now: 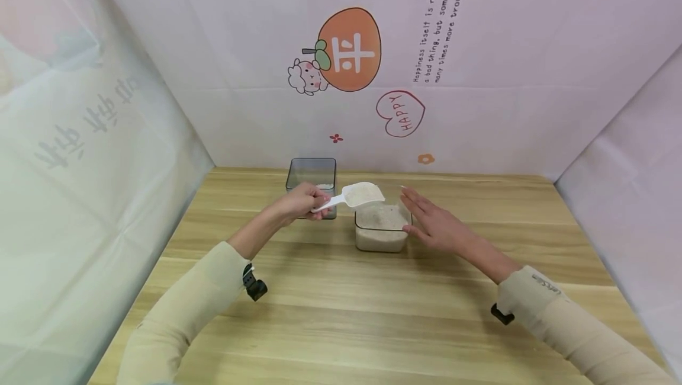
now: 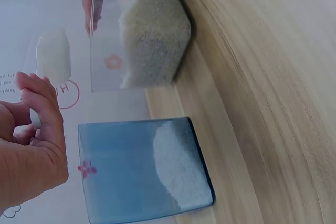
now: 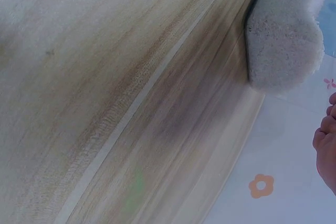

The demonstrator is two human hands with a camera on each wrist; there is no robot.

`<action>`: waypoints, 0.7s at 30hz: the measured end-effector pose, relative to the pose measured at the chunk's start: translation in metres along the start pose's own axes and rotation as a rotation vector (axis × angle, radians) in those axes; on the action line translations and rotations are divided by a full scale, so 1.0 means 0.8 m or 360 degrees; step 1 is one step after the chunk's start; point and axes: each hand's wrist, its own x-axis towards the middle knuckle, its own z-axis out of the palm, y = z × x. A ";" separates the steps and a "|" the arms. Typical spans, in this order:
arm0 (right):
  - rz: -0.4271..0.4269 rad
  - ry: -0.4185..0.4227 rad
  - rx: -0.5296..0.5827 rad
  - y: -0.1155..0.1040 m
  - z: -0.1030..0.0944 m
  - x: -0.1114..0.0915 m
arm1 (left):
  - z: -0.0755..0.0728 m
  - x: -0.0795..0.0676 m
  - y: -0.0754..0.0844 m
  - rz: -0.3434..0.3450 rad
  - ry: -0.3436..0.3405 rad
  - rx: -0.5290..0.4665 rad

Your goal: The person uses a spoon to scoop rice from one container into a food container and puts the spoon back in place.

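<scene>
My left hand grips the handle of a white scoop heaped with pale, rice-like grain. The scoop is held above the near-left part of a clear square container, which holds much of the same pale grain. My right hand rests against this container's right side, its fingers straight. Just beyond and below the left hand stands a blue-tinted clear container with a smaller heap of white grain at its bottom. Only part of the right hand shows in the right wrist view.
Both containers stand on a wood-grain table, toward its back edge. A white printed sheet rises behind the table, and pale sheets flank it on the left and right.
</scene>
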 end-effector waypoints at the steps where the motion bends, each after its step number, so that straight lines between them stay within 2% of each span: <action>1: -0.0003 0.0004 -0.0006 0.000 0.000 -0.001 | -0.002 -0.002 0.000 0.0002 0.0009 0.0000; 21: -0.0019 0.0036 -0.0050 -0.002 0.001 0.000 | -0.045 -0.034 -0.017 0.0016 0.0128 -0.0037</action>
